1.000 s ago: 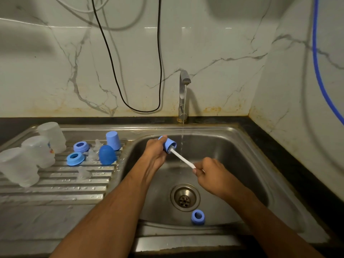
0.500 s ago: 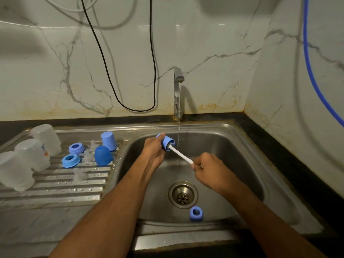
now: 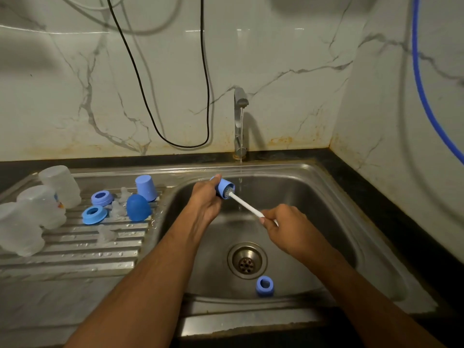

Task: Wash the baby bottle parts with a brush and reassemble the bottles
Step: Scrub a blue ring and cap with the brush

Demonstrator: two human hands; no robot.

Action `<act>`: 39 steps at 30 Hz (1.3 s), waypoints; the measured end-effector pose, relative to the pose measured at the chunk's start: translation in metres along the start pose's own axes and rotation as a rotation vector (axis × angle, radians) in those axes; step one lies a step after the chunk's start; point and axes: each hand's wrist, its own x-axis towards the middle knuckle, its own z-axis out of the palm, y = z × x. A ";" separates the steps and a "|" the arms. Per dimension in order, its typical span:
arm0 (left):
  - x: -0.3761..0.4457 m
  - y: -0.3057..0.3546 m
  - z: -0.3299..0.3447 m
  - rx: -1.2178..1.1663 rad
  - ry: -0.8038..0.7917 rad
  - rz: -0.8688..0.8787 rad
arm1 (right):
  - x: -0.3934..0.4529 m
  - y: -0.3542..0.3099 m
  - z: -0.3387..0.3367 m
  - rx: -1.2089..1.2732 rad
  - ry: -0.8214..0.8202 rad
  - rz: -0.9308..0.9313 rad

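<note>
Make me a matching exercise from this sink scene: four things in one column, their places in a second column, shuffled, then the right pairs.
Things:
1. brush handle
2. blue cap with bristles inside
3. blue ring
4. clear bottles

Places:
A. on the drainboard
B. in the left hand
C. on the basin floor near the drain
D. in the right hand

Pairs: 1-D, 2-B, 3-C, 4-A

body: two bare forearms | hands (image 3: 208, 199): bare, no gloves, rings or watch | sleeves: none visible
</note>
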 end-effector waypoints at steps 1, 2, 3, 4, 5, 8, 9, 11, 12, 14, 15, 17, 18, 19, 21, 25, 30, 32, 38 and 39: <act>0.000 0.001 -0.002 -0.004 0.009 0.004 | 0.000 0.000 0.000 0.030 -0.019 -0.008; 0.000 0.002 -0.004 -0.019 0.016 0.007 | 0.001 -0.001 -0.001 0.058 -0.024 -0.021; 0.000 0.004 -0.005 -0.033 0.020 0.005 | 0.002 -0.001 -0.004 0.066 -0.019 -0.035; 0.001 0.005 -0.005 -0.038 0.018 0.001 | 0.004 0.000 -0.008 0.060 -0.001 -0.045; 0.001 0.004 -0.004 -0.028 0.012 -0.004 | 0.005 0.001 -0.010 0.040 0.020 -0.043; -0.002 -0.001 0.003 0.019 -0.003 -0.010 | 0.003 0.004 -0.008 -0.036 0.052 -0.011; -0.002 -0.002 0.004 0.015 0.006 -0.007 | 0.002 0.004 -0.007 -0.034 0.044 -0.006; 0.001 0.000 0.001 -0.007 0.039 0.003 | 0.001 0.004 -0.005 0.012 -0.012 -0.015; 0.001 0.002 -0.002 -0.015 0.055 0.007 | 0.002 0.004 -0.006 0.039 -0.039 -0.025; 0.003 0.004 -0.007 -0.021 0.066 0.002 | 0.004 0.004 -0.011 0.067 -0.038 -0.045; 0.004 0.003 -0.008 -0.009 0.062 -0.002 | 0.006 0.005 -0.012 0.062 -0.017 -0.048; 0.003 0.000 -0.005 0.026 0.036 -0.002 | 0.008 0.008 -0.012 0.029 0.024 -0.029; 0.003 -0.001 -0.002 0.032 0.027 -0.002 | 0.008 0.008 -0.011 0.012 0.033 -0.011; 0.003 -0.002 -0.001 0.033 0.025 -0.004 | 0.007 0.008 -0.009 0.001 0.029 0.009; 0.005 -0.003 -0.002 0.022 0.041 -0.002 | 0.005 0.008 -0.007 0.018 -0.010 0.014; 0.008 -0.001 -0.011 0.036 0.084 0.014 | 0.004 0.009 -0.012 0.084 -0.056 -0.035; 0.002 -0.003 -0.001 0.037 0.031 0.007 | 0.009 0.013 -0.010 0.020 0.051 0.016; 0.005 -0.002 -0.003 0.017 0.049 0.013 | 0.007 0.012 -0.008 0.031 0.013 0.016; 0.008 0.003 -0.011 0.013 0.067 0.012 | 0.011 0.011 -0.014 0.048 0.010 -0.048; 0.007 0.001 -0.009 0.034 0.055 0.009 | 0.012 0.012 -0.014 0.042 0.031 -0.022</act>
